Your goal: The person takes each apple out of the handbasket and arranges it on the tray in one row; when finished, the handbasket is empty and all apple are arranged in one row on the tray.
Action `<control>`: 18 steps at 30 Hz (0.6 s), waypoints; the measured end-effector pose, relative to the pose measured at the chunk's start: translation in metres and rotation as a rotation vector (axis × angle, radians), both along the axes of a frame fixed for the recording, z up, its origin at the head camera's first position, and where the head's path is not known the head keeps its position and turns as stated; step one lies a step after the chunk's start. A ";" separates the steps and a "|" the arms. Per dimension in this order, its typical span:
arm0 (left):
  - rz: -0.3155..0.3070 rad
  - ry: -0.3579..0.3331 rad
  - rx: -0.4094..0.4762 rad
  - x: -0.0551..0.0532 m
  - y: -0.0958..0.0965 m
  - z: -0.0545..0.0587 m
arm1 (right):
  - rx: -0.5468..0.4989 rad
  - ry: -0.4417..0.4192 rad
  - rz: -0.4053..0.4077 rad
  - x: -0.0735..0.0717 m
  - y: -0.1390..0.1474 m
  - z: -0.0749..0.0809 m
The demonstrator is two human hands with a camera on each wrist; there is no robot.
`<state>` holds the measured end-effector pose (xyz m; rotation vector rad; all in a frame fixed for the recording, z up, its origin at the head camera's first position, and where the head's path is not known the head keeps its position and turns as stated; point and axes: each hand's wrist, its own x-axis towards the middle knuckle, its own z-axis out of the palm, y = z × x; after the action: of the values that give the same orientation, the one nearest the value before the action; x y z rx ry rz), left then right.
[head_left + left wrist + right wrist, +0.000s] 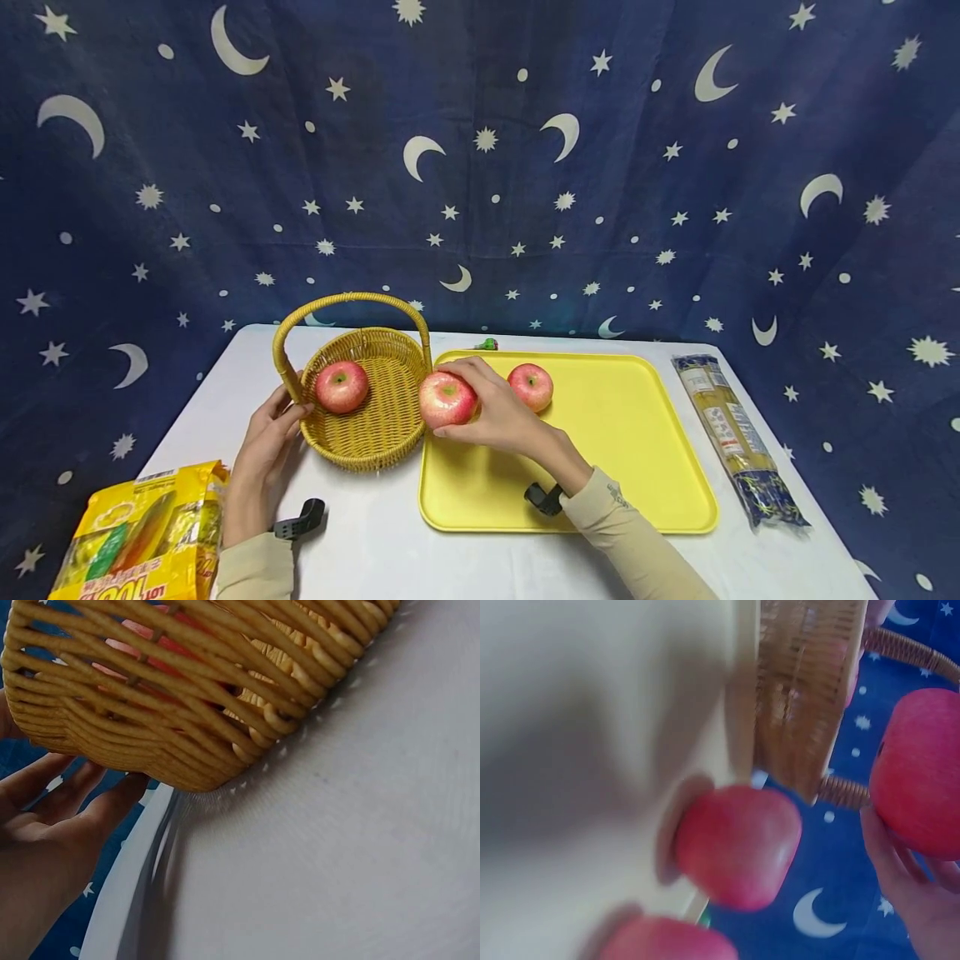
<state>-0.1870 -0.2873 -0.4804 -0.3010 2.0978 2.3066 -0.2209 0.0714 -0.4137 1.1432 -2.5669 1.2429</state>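
Note:
A round wicker basket [365,454] with a tall arched handle stands on the left half of the table. One red apple [341,387] lies inside it. My left hand [268,437] holds the basket's left side, near the foot of the handle; the wicker partly hides its fingers in the left wrist view. Beside the basket's right rim, my right hand [498,412] grips another apple [447,400], raised over the left edge of a yellow tray [600,467]. On the tray, the right wrist view shows an apple [739,847] and part of a second apple [667,941].
A yellow snack bag [142,533] lies at the table's front left. Along the right side is a long clear-and-blue packet [738,442]. A small green object [487,343] sits behind the tray. A blue star-and-moon cloth [480,167] hangs behind the white table.

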 end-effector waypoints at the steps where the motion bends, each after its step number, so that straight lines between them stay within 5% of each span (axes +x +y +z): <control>1: 0.000 0.004 0.001 0.000 0.000 0.000 | 0.001 0.010 -0.009 -0.001 0.004 0.000; 18: -0.006 0.021 -0.017 0.002 -0.002 -0.002 | -0.006 0.046 -0.208 -0.011 0.096 0.001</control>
<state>-0.1855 -0.2893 -0.4827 -0.2712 2.1258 2.3003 -0.2318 0.1675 -0.4130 0.8658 -2.5672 1.1618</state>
